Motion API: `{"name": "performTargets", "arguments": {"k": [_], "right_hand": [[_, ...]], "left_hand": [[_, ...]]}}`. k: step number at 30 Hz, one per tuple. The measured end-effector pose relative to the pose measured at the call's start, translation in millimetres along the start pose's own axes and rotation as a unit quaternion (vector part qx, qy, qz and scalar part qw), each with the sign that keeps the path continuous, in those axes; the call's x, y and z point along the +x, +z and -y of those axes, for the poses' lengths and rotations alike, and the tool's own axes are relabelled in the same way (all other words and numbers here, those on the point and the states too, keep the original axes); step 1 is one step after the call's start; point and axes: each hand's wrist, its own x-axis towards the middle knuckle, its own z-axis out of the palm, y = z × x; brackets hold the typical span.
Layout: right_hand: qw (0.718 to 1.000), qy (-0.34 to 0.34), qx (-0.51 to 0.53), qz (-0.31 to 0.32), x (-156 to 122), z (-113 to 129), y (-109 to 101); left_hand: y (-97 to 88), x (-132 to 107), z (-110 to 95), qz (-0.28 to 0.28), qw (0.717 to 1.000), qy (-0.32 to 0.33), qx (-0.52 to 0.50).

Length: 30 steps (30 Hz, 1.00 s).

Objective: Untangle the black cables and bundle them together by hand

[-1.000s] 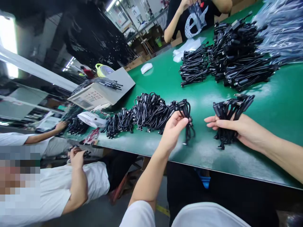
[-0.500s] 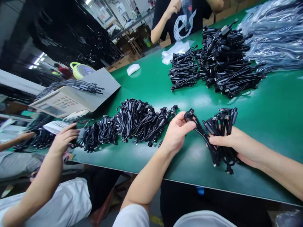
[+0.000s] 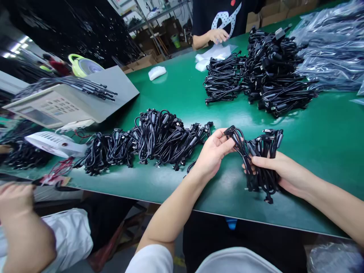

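Observation:
My left hand (image 3: 214, 151) pinches the end of a folded black cable (image 3: 241, 146) just above the green table. Wrapped round a bunch of similar black cables (image 3: 265, 163) is my right hand (image 3: 280, 170), its thumb across the front; the pinched cable's lower part lies against this bunch. Silver plugs stick out at the bunch's top, and cable ends hang below. Some of the right fingers are hidden behind the cables. Left of my hands, a long heap of bundled black cables (image 3: 159, 140) lies on the table.
A bigger cable pile (image 3: 270, 68) sits across the green table (image 3: 176, 87), beside clear plastic bags (image 3: 332, 49). A white fan (image 3: 54, 143) and a beige machine (image 3: 65, 106) stand left. One co-worker's hand (image 3: 218, 36) is opposite; another's hand (image 3: 17, 197) is at left.
The cable in my left hand has come closer to the bunch in my right. The neighbour's hand at left has drawn back down; the person opposite has lowered a hand to the table.

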Motion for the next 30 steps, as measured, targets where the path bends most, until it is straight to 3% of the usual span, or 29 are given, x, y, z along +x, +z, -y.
{"name": "performTargets", "arguments": {"k": [4, 6, 9, 11, 14, 17, 20, 24, 26, 30], "right_hand": [[1.000, -0.025, -0.005, 0.010, 0.6, 1.2, 0.8], [0.999, -0.035, -0.010, -0.006, 0.5, 0.7, 2.6], [0.995, -0.082, -0.037, -0.037, -0.4, -0.4, 5.6], [0.989, -0.115, -0.071, -0.059, -1.5, -0.5, 6.6], [0.980, -0.124, -0.129, -0.089, -3.0, 0.4, 6.3], [0.979, -0.106, -0.154, -0.086, -3.9, 1.2, 6.0], [0.986, -0.090, -0.134, -0.040, -4.5, 1.2, 6.7], [0.988, -0.084, -0.130, 0.011, -5.4, 3.0, 1.1], [0.983, -0.090, -0.158, -0.006, -4.8, 7.6, -6.9], [0.952, -0.105, -0.283, -0.055, 8.6, 31.9, -17.8]], "left_hand": [[0.1, -2.7, 2.2, 0.060, 0.997, -0.029, 0.029], [-0.5, -4.0, 1.3, 0.065, 0.995, -0.014, 0.072], [-3.7, -4.1, -3.0, 0.027, 0.982, 0.085, 0.167], [-6.0, -3.4, -6.2, 0.012, 0.957, 0.173, 0.232], [-6.6, -3.4, -8.9, 0.039, 0.927, 0.246, 0.280], [-4.2, -4.5, -7.9, 0.077, 0.948, 0.209, 0.228], [-3.2, -4.3, -5.2, 0.105, 0.972, 0.145, 0.153], [-5.1, -2.8, -5.7, 0.053, 0.985, 0.107, 0.122], [-5.6, -3.5, -9.1, 0.050, 0.987, 0.101, 0.111], [-1.4, -9.3, -16.4, 0.111, 0.989, 0.071, 0.068]]}}
